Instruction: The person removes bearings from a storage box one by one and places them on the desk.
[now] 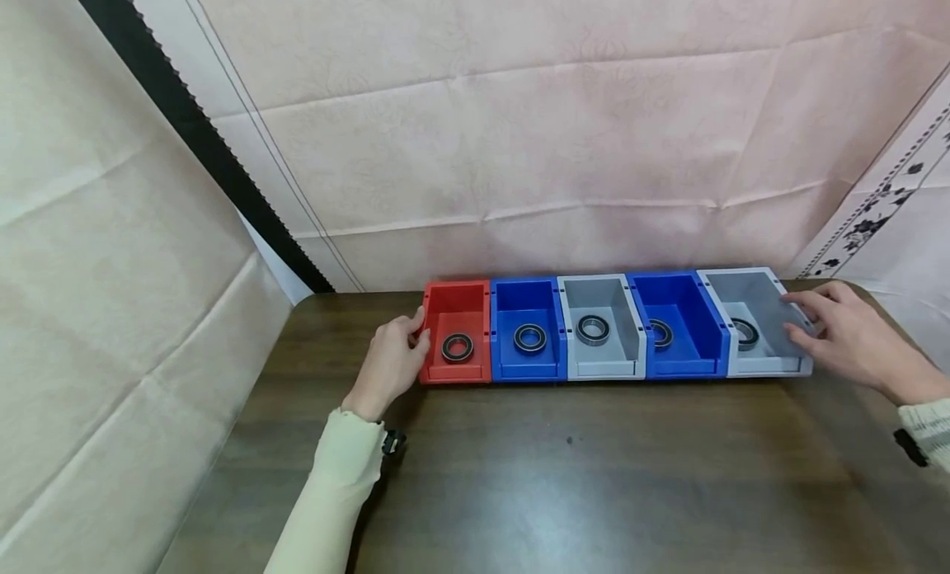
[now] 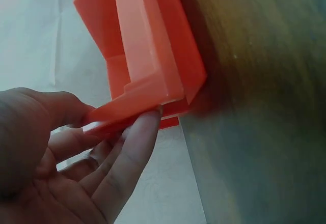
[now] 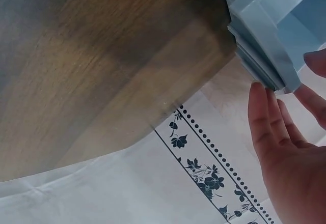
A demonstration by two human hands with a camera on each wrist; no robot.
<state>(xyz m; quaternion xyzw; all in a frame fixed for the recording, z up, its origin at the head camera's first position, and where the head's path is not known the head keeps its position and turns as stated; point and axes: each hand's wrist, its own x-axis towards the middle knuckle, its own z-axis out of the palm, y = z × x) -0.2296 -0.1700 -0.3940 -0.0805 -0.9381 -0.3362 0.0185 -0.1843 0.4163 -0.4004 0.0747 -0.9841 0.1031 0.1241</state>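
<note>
Several open plastic bins stand side by side along the table's back edge, each with a round bearing inside. My left hand (image 1: 390, 361) pinches the outer wall of the red bin (image 1: 456, 300) at the left end, thumb on one side and fingers on the other in the left wrist view. At the right end, my right hand (image 1: 849, 336) holds the side wall of a grey bin (image 1: 764, 364), its thumb over the rim and other fingers against the outside. Between them sit a blue bin (image 1: 524, 296), another grey bin (image 1: 594, 289) and a second blue bin (image 1: 686, 326).
Bearings (image 1: 457, 336) lie on the bin floors; those in the two rightmost bins are partly hidden by the bin walls. The brown wooden table (image 1: 564, 483) extends in front. Pale cloth (image 1: 519, 145) hangs behind and at the sides.
</note>
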